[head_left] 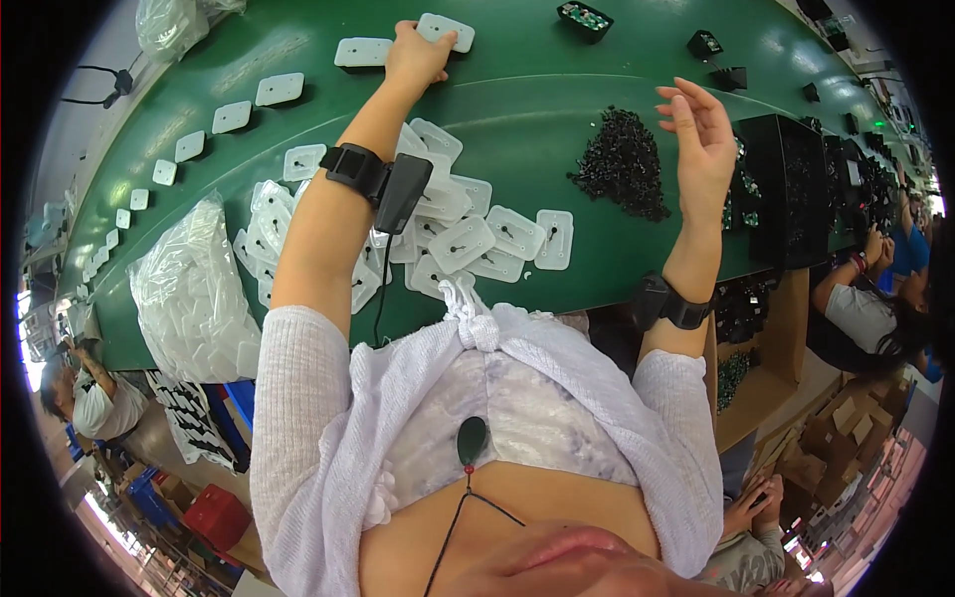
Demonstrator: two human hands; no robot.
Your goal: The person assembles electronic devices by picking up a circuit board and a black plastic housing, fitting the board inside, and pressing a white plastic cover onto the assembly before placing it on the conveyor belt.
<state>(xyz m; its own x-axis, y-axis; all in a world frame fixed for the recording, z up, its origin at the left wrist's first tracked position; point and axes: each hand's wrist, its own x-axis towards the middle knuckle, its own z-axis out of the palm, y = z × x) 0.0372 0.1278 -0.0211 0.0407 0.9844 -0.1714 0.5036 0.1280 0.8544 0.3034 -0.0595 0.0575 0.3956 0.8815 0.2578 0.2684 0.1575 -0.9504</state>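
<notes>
At the far side of the green table (537, 109), my left hand (416, 58) is closed round the edges of a white-topped plastic case (445, 32). A second white-topped case (363, 53) with a dark lower body sits just left of it. My right hand (701, 134) hovers over the table's right side, fingers loosely curved and apart, holding nothing. It is nearest to a heap of small black parts (622, 164). Below my left forearm lies a loose pile of white plastic covers (463, 244), several with a small black piece inside.
A row of white-topped cases (232, 116) curves away leftward. A clear plastic bag of white covers (189, 289) lies at the left edge. An open black case with a green circuit board (585, 20) stands far off. A black bin (786, 189) is at the right; co-workers sit both sides.
</notes>
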